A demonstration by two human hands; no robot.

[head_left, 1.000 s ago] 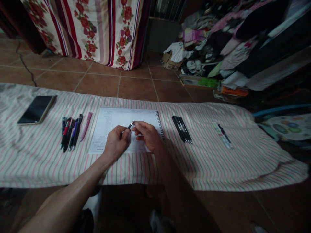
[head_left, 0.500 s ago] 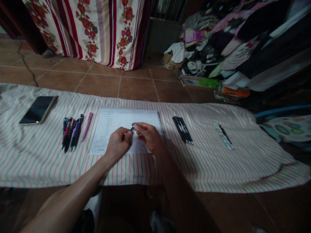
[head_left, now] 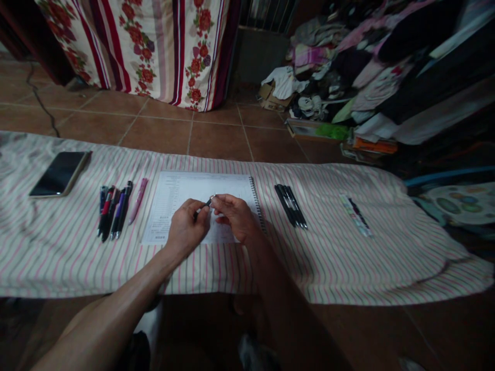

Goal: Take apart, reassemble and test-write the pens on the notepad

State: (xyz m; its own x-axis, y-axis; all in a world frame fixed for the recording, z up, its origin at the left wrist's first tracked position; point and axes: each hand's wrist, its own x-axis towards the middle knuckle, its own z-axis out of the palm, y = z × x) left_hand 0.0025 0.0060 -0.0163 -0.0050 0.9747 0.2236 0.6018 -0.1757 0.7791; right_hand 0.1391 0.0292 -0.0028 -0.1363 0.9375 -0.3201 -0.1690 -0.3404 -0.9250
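Both my hands meet over a spiral notebook (head_left: pixel 181 191) that lies open on a striped cloth (head_left: pixel 328 257). My left hand (head_left: pixel 186 228) is closed round the barrel of a dark pen (head_left: pixel 209 201). My right hand (head_left: pixel 233 216) pinches the pen's silver tip end. A row of several coloured pens (head_left: pixel 112 210) lies left of the notebook, with a pink pen (head_left: pixel 137 200) nearest to it. To the right of the notebook lie several black pens (head_left: pixel 290 205) side by side.
A dark phone (head_left: pixel 59 173) lies at the cloth's far left. A small printed strip with a dark pen (head_left: pixel 356 214) lies further right. Beyond the cloth are brown floor tiles (head_left: pixel 216 136), a floral curtain (head_left: pixel 154 46) and a heap of clothes (head_left: pixel 348 67) at the right.
My hands shifted only slightly over the notebook and still hold the pen between them. Nothing else moved.
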